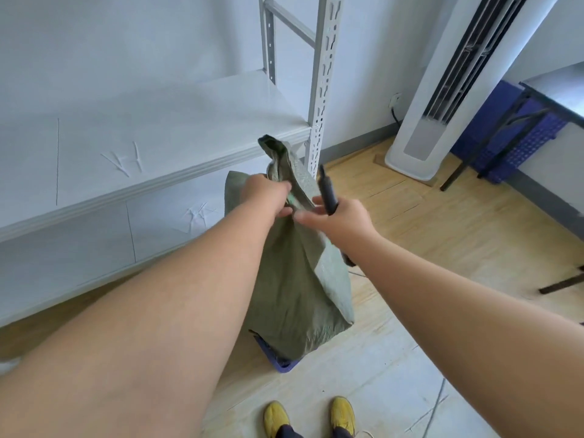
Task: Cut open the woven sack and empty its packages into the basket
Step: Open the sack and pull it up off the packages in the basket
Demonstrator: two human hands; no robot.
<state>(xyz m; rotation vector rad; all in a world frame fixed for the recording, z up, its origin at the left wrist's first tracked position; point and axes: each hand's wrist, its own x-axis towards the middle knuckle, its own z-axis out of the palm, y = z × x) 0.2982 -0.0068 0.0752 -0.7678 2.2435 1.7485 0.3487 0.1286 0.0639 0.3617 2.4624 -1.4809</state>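
At frame centre, the left hand point(267, 196) grips the sack point(290, 279) neck; the right hand point(339, 221) clasps a dark tool point(327, 192), forefinger extended toward the neck.

Woven sack point(294, 279): olive green, fine weave texture, paler grey-green panel down its three o'clock side. Tool handle point(328, 194) in right hand point(341, 221): black. Basket point(281, 363) corner peeking at six o'clock of sack: blue. Shoes point(311, 417) at six o'clock of frame: bright yellow. Shelf rack point(151, 137) at nine to twelve o'clock: pale grey-white, slotted upright. Tower fan point(442, 90) at one o'clock: white, black louvred grille. Crate point(521, 137) at three o'clock: blue, perforated grid. Floor point(442, 216): light wood grain.
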